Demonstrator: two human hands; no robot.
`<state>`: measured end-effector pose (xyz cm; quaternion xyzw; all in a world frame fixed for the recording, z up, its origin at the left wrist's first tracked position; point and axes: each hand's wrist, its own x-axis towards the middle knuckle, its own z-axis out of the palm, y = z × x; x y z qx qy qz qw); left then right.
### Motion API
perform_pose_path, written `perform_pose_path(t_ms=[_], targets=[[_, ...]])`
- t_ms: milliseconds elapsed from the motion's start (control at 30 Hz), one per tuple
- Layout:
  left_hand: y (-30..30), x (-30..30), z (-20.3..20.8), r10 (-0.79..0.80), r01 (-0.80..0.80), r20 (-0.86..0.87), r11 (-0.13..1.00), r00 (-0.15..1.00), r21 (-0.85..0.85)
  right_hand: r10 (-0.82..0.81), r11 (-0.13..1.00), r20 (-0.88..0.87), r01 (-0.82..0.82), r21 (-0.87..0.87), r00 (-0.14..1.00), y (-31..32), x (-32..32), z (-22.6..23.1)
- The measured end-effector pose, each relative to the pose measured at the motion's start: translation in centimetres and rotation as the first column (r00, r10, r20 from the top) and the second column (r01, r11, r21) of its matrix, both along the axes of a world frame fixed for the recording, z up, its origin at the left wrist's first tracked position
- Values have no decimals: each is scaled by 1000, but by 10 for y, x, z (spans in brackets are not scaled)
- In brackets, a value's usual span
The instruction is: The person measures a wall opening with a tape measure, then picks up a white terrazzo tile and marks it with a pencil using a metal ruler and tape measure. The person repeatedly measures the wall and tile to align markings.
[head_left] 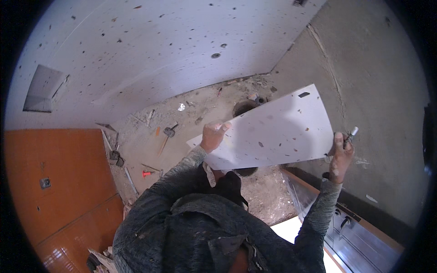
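A cut white tile with dark speckles is held over the floor in front of me. My left hand is closed on its left part, thumb lying over the upper edge. At the tile's right edge, my right hand is closed, with a slim pen-like stick with a white end sticking out past the fingers. The fingers behind the edge are partly hidden. Beneath the tile, a round dark opening shows above its upper edge, mostly covered.
A hammer and an orange-red tool lie on the dusty floor at left. Speckled white tiles line the far wall, orange tiles the left wall. At right stand a grey plastered wall and a metallic door-like panel.
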<state>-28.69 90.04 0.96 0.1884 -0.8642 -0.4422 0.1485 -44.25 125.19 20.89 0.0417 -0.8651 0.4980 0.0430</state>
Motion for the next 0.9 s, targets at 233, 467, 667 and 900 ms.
perform_pose_path(t_ms=[233, 467, 667, 900], targets=[[-49, 48, 54, 150, -129, 316, 988, 937, -89, 83, 994, 162, -70, -81, 983, -41, -5, -68], [-55, 63, 89, 184, -123, 434, 978, 882, -166, 92, 893, 403, 104, -439, 911, -43, -7, -144], [-42, 96, 109, 335, -268, 138, 893, 932, -361, 183, 886, 446, 49, -460, 876, -50, 67, -213], [-25, 142, 130, 639, -639, 71, 769, 766, -28, 685, 701, 317, -475, -531, 656, -119, 174, -218]])
